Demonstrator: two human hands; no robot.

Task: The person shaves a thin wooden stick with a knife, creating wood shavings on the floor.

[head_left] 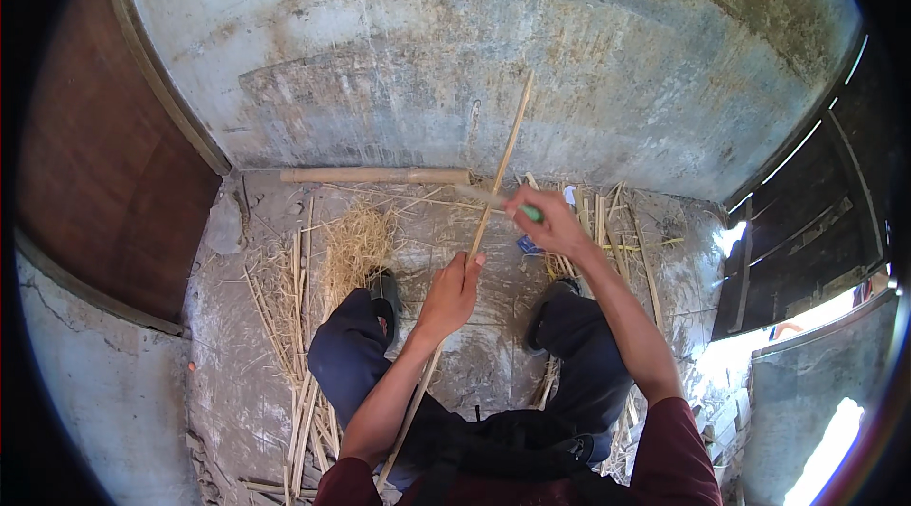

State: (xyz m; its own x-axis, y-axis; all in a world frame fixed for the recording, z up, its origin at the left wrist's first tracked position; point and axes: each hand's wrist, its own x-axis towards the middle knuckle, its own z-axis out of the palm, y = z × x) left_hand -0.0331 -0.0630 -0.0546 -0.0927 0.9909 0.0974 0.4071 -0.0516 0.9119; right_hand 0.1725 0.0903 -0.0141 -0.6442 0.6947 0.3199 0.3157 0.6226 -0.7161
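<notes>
A long, thin bamboo strip (511,139) runs slantwise from beside my left forearm up toward the wall. My left hand (449,299) is closed around its middle, in front of my knees. Farther up, my right hand (552,219) grips a knife (531,213) by its green handle. The knife's blade points left and lies across the strip just above my left hand; it is slightly blurred, so I cannot tell whether it touches the strip.
Curly shavings (359,245) lie by my left foot, with loose strips (301,288) beside them. More strips (607,221) lie to the right, near a small blue packet (529,245). A bamboo pole (375,176) rests along the stained wall (399,41). A brown door (114,155) stands left.
</notes>
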